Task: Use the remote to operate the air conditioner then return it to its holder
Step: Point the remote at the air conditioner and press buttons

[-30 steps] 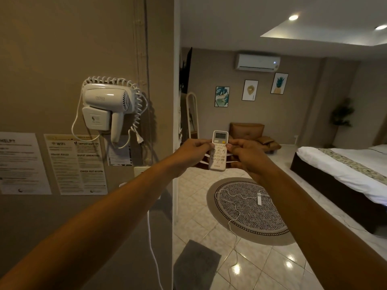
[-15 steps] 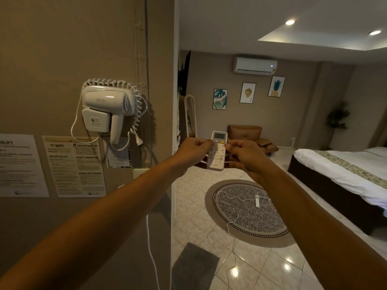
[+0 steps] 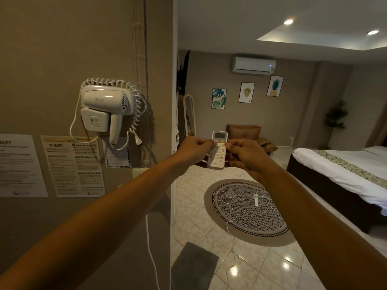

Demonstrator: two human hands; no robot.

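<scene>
I hold a white remote point(image 3: 217, 155) upright at arm's length, its small screen at the top and its buttons facing me. My left hand point(image 3: 193, 150) grips its left edge and my right hand point(image 3: 247, 154) its right edge, both thumbs on the button area. High on the far wall hangs the white air conditioner point(image 3: 253, 64), with a small light lit at its right end. No remote holder shows in this view.
A wall with a white hair dryer point(image 3: 104, 107) and printed notices point(image 3: 73, 166) stands close on my left. Ahead lie a round patterned rug point(image 3: 249, 212) with a white cable on it, a brown armchair point(image 3: 245, 132) and a bed point(image 3: 343, 174) at right.
The view has tilted slightly, so the air conditioner and room sit lower in the frame. Both hands keep the same hold on the remote.
</scene>
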